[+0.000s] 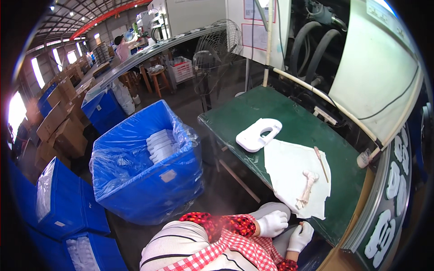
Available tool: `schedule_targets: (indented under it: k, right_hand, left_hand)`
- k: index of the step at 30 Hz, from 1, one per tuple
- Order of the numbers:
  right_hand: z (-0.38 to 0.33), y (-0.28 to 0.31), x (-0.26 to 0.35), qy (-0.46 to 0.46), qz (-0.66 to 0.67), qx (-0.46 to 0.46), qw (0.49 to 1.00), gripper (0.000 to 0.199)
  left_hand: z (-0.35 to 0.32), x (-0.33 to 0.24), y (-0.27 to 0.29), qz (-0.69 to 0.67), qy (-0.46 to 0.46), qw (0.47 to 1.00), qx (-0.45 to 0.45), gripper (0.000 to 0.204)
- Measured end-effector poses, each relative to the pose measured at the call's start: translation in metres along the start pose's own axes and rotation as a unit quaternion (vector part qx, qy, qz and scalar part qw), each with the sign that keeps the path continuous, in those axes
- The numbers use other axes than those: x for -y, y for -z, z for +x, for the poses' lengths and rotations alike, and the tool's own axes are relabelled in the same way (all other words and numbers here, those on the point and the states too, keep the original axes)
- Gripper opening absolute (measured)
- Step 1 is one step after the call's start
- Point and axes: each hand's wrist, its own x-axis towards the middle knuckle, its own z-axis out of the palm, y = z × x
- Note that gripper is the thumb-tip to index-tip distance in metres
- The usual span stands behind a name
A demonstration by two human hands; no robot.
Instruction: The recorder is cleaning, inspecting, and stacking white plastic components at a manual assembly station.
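My left hand (272,224), in a white glove, rests over my lap with its fingers curled in. Close beside it on the right is my right hand (300,236), also gloved and loosely closed, with bare fingertips showing. I see nothing held in either one. On the green table (348,158) ahead lies a white sheet (287,165). A thin tool with a brownish handle (322,163) and a crumpled, cloth-wrapped piece (308,189) lie on the sheet. A white moulded plastic part with an oval opening (248,138) sits at the sheet's far left corner.
Left of the table stands a blue bin (144,189) lined with clear plastic, holding stacked white parts (160,145). A conveyor (368,246) carrying flat white parts runs along the right. Blue boxes (68,198), cartons (68,135) and a caged fan (217,45) stand around; another person (123,49) is far back.
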Motion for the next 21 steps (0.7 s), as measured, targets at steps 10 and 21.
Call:
schedule_targets:
  k: [10,21]
  right_hand:
    - [0.010,0.026,-0.021,0.040,-0.039,-0.112,0.992,0.005]
    - [-0.041,0.070,-0.062,-0.075,-0.069,-0.147,0.984,0.008]
  left_hand:
    - [0.039,-0.002,-0.010,0.013,-0.058,0.994,0.096,0.008]
    - [0.068,-0.042,-0.080,-0.019,-0.135,0.978,0.158,0.016]
